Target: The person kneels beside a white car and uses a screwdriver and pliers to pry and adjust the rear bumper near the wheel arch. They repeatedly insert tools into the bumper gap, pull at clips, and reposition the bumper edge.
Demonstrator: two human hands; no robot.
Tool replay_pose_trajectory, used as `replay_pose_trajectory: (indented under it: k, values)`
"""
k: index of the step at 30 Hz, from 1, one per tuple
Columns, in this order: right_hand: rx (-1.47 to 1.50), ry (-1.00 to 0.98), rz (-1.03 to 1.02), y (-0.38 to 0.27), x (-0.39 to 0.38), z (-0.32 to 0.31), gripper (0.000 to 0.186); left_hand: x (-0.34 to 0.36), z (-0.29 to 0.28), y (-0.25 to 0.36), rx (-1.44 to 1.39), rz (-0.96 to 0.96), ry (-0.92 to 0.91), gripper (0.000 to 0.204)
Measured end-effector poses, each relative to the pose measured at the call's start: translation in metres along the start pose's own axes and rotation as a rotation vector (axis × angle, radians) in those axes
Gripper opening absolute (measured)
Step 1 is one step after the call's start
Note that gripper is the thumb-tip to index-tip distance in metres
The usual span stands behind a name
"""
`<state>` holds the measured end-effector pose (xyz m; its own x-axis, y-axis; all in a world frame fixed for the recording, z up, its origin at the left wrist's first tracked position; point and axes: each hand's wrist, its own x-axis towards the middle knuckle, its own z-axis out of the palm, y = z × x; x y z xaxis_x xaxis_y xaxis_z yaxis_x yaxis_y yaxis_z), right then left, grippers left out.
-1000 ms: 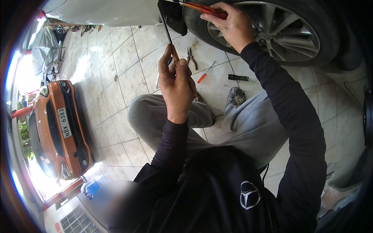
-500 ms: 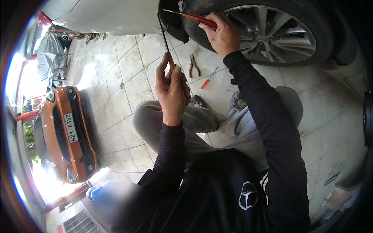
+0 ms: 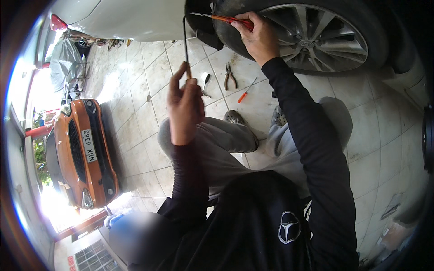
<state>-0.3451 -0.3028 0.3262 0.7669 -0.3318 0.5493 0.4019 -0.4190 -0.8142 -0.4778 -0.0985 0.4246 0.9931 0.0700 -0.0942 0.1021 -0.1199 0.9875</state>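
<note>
My left hand (image 3: 184,110) is closed round the brown handle of a long, thin tool. Its dark shaft (image 3: 185,43) points up and bends at the tip, close to the edge of a pale car's body (image 3: 135,19). In my right hand (image 3: 262,43) is a red-handled screwdriver (image 3: 220,18), held between thumb and fingers. The blade points left across the black wheel-arch part (image 3: 205,32) beside the tire (image 3: 233,40); whether it touches is unclear. Behind my right hand stands the alloy wheel (image 3: 312,43).
On the tiled floor (image 3: 149,122) lie brown-handled pliers (image 3: 230,77), an orange-handled screwdriver (image 3: 244,95) and a black-handled tool (image 3: 206,84) partly hidden by my left hand. An orange car (image 3: 79,153) stands at the left. A covered object (image 3: 63,63) is beyond it.
My left hand has shifted left, its bent tool now standing more upright. The black-handled tool on the floor has come into view. My right hand holds its screwdriver in nearly the same place, slightly flatter.
</note>
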Motion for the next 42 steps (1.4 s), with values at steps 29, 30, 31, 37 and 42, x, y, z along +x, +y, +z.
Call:
replay_pose_trajectory:
  k: [29,30,31,37,42]
  values:
    - [0.242,-0.109,0.587,0.003,-0.062,0.029,0.040,0.000,0.038,-0.042,-0.161,0.096,0.049,0.051]
    - [0.233,-0.115,0.598,0.003,-0.062,0.029,0.040,0.002,0.039,-0.047,-0.160,0.105,0.049,0.051]
    - [0.225,-0.120,0.609,0.003,-0.062,0.029,0.039,0.004,0.040,-0.051,-0.159,0.115,0.049,0.051]
    - [0.282,-0.076,0.593,0.003,-0.065,0.033,0.041,0.003,0.029,-0.047,-0.131,0.081,0.038,0.051]
    - [0.286,-0.104,0.616,0.005,-0.071,0.037,0.040,0.003,0.024,-0.044,-0.053,0.077,0.064,0.050]
